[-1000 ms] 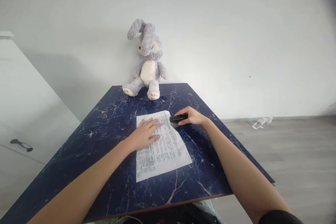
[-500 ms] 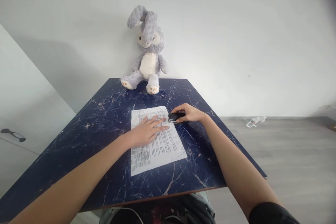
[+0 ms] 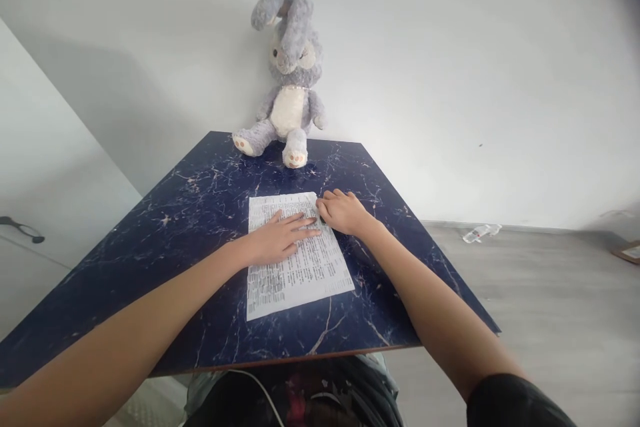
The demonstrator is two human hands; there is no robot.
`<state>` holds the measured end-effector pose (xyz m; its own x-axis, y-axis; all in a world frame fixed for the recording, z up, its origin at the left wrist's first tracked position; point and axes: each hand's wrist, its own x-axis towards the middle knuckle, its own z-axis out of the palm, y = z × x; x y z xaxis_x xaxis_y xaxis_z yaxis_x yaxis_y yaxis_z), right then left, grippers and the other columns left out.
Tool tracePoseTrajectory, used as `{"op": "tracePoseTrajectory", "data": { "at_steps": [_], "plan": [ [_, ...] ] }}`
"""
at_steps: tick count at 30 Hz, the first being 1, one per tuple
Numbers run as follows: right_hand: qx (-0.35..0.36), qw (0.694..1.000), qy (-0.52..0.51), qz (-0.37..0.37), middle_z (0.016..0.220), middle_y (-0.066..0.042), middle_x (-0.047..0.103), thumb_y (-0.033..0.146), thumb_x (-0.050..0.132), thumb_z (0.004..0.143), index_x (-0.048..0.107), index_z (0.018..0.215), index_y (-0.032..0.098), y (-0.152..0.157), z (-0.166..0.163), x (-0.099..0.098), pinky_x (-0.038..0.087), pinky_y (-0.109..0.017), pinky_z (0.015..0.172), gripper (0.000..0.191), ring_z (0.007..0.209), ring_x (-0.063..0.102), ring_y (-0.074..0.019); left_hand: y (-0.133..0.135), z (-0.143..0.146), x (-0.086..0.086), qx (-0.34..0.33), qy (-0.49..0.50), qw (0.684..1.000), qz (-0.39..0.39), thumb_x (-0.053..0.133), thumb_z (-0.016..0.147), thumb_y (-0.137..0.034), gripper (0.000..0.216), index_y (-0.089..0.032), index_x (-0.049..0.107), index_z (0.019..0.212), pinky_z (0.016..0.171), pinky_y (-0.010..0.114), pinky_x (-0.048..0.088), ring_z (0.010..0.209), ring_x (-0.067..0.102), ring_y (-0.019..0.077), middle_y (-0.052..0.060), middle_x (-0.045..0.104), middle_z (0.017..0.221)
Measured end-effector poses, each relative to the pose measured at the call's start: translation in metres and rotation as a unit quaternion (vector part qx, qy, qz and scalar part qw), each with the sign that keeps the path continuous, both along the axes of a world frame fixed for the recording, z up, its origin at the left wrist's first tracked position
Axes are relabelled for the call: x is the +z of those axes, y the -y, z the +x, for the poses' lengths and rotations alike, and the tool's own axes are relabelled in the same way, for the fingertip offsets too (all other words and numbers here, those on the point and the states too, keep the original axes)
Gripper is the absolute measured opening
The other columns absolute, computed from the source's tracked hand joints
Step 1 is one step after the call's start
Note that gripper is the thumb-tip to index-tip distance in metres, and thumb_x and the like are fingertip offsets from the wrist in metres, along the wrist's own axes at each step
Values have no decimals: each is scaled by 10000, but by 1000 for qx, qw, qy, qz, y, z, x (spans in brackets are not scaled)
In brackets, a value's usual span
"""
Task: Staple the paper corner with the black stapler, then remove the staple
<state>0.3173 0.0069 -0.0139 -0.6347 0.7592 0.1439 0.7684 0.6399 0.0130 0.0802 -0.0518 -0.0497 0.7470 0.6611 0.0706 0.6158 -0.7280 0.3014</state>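
Observation:
A printed sheet of paper [image 3: 300, 267] lies on the dark blue marbled table [image 3: 200, 213]. My left hand [image 3: 277, 240] rests flat on the sheet's upper half, fingers stretched out and pressing it down. At the sheet's top right corner, my right hand [image 3: 344, 212] is curled palm-down over a small black stapler. The stapler is almost wholly hidden under the fingers.
A grey and white plush rabbit [image 3: 287, 87] sits at the table's far edge against the white wall. A white cabinet with a dark handle [image 3: 23, 230] stands on the left. On the grey floor to the right lies a clear plastic bottle [image 3: 480, 233].
My right hand has closed down over the stapler at the paper's corner, hiding it. My left hand stays flat on the sheet. The camera has tilted slightly downward.

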Motion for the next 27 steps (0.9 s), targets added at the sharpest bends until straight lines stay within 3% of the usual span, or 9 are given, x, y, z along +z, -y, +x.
{"op": "tracePoseTrajectory", "data": {
  "at_steps": [4, 8, 10, 12, 15, 17, 20, 23, 27],
  "plan": [
    [-21, 999, 11, 35, 1127, -185, 681, 340, 318, 1067, 678, 1082, 152, 3, -6, 1, 408, -455, 889, 406, 1051, 596, -341, 1, 2, 2, 6, -4, 1000, -3, 431, 1024, -256, 605, -443, 328, 1590, 1263, 635, 70, 1583, 196, 303, -40, 265, 1696],
    [75, 981, -71, -162, 951, -70, 711, 483, 456, 1042, 645, 1033, 211, -13, 25, 14, 425, -336, 747, 331, 828, 631, -233, 2, 1, 8, 0, -19, 1000, -16, 401, 1028, -233, 615, -466, 309, 1590, 1266, 632, 69, 1585, 195, 292, -68, 221, 1705],
    [124, 965, -88, -212, 911, -46, 707, 529, 602, 958, 643, 978, 209, -24, 49, 20, 417, -313, 694, 323, 773, 618, -209, 3, 0, 9, -4, -19, 1000, -19, 396, 1032, -241, 605, -473, 318, 1585, 1273, 619, 66, 1585, 193, 290, -78, 211, 1706],
    [123, 969, -83, -199, 866, -48, 698, 490, 699, 877, 644, 898, 194, -33, 71, 25, 406, -312, 665, 301, 737, 603, -201, 3, -1, 9, -6, -18, 1000, -19, 399, 1031, -240, 599, -466, 331, 1582, 1273, 616, 70, 1583, 200, 295, -73, 224, 1705],
    [29, 983, -131, -126, 772, -55, 670, 429, 715, 843, 626, 798, 187, -34, 82, 32, 402, -329, 630, 262, 666, 579, -194, 3, 1, 9, -1, -4, 1000, -15, 418, 1011, -210, 584, -435, 400, 1550, 1253, 631, 133, 1556, 277, 308, -43, 308, 1684],
    [-44, 969, -215, -110, 765, -71, 667, 425, 682, 867, 624, 820, 183, -27, 69, 36, 425, -340, 607, 254, 646, 585, -198, 3, 1, 12, 25, 50, 998, 11, 407, 1000, -172, 517, -370, 519, 1464, 1221, 582, 254, 1478, 413, 289, -4, 460, 1601],
    [-79, 934, -288, -193, 807, -95, 686, 410, 621, 910, 631, 923, 166, -8, 24, 31, 467, -340, 577, 244, 641, 611, -203, 1, 0, 18, 115, 189, 972, 77, 363, 972, -97, 396, -244, 651, 1201, 1051, 453, 446, 1210, 608, 244, 56, 674, 1284],
    [-41, 964, -214, -152, 835, -89, 697, 378, 662, 872, 635, 861, 174, 13, -29, 15, 445, -316, 615, 206, 714, 627, -217, -1, -4, 23, 181, 284, 932, 134, 365, 924, -45, 322, -203, 639, 980, 868, 370, 485, 957, 630, 214, 54, 667, 1017],
    [-76, 974, -170, -127, 871, -115, 716, 328, 660, 840, 626, 874, 168, 30, -59, -3, 362, -298, 596, 167, 760, 646, -244, -2, -9, 23, 200, 315, 916, 145, 380, 880, -11, 294, -197, 608, 887, 798, 326, 462, 844, 602, 182, 30, 619, 938]
  ]
}}
